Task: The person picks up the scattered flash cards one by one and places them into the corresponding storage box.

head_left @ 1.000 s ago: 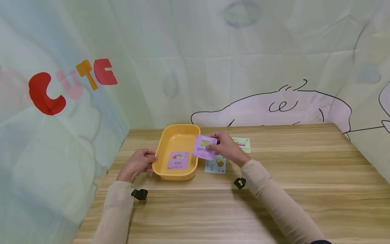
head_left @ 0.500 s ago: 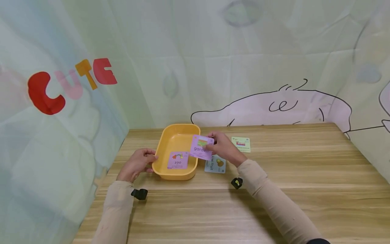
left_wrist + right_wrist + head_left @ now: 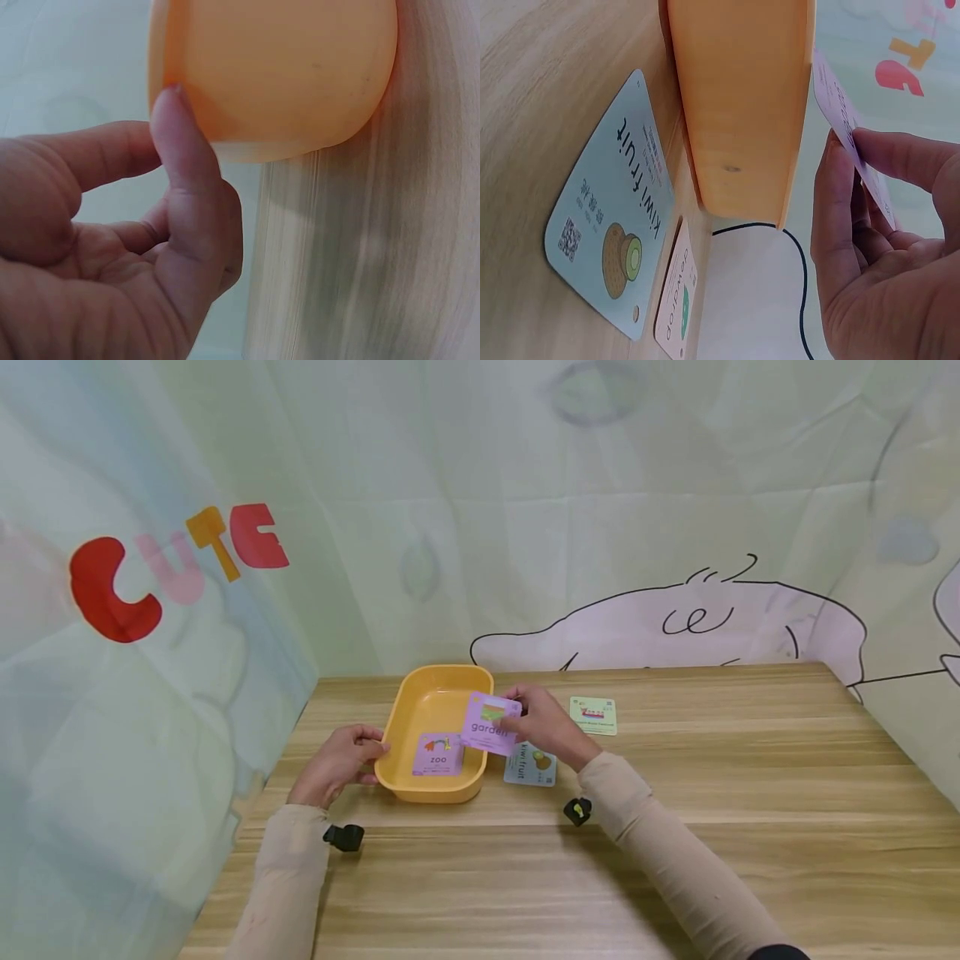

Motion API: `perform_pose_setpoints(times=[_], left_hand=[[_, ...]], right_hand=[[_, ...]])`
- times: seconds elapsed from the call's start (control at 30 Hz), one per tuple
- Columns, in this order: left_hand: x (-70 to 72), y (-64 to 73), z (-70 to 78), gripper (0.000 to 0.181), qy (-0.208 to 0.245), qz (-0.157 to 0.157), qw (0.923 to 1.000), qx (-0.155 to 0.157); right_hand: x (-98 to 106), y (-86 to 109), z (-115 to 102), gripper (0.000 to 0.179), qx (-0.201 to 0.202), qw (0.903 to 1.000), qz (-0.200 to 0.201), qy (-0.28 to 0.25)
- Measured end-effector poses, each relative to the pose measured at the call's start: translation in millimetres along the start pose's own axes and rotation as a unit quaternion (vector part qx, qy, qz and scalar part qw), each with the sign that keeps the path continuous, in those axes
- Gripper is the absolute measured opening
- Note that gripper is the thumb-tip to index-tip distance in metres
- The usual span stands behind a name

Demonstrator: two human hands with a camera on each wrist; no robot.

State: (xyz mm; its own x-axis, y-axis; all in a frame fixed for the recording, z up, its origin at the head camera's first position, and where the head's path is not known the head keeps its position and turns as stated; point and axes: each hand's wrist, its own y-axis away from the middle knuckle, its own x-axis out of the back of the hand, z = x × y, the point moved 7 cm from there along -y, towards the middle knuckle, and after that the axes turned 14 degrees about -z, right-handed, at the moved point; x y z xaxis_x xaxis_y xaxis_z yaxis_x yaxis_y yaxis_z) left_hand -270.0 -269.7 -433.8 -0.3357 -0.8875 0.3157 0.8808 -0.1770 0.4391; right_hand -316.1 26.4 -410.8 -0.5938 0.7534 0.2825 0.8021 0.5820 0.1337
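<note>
In the head view, my left hand [image 3: 337, 766] pinches the left rim of a yellow plastic tray [image 3: 442, 678]. The left wrist view shows thumb and finger meeting at the edge of that tray [image 3: 300, 75]. My right hand [image 3: 551, 724] holds a purple "garden" card [image 3: 480, 714] between thumb and fingers, raised over the tray's right rim. Seen edge-on in the right wrist view, the card [image 3: 832, 94] is pinched near its middle. A purple "zoo" card [image 3: 438, 762] lies face up inside the tray.
A blue "kiwi fruit" card [image 3: 531, 768] lies beside the tray, partly under my right hand. Further right is a green card [image 3: 593, 717]. The right wrist view also has a "dewdrop" card [image 3: 677, 296]. The wooden table [image 3: 712, 827] meets a printed curtain [image 3: 420, 527].
My right hand has carried the "garden" card slightly left, from the tray's right side to over its rim. More of the green card shows. The left hand and tray stay put.
</note>
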Motion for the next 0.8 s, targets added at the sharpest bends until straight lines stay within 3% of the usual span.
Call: perform_pose_setpoints(times=[0.8], left_hand=[[-1.7,2.1,4.1,0.035,0.005,-0.007,0.9998,-0.016]], right_hand=[[-15.3,-8.5,-9.6,0.032,0.015,0.9997,-0.011,-0.014]])
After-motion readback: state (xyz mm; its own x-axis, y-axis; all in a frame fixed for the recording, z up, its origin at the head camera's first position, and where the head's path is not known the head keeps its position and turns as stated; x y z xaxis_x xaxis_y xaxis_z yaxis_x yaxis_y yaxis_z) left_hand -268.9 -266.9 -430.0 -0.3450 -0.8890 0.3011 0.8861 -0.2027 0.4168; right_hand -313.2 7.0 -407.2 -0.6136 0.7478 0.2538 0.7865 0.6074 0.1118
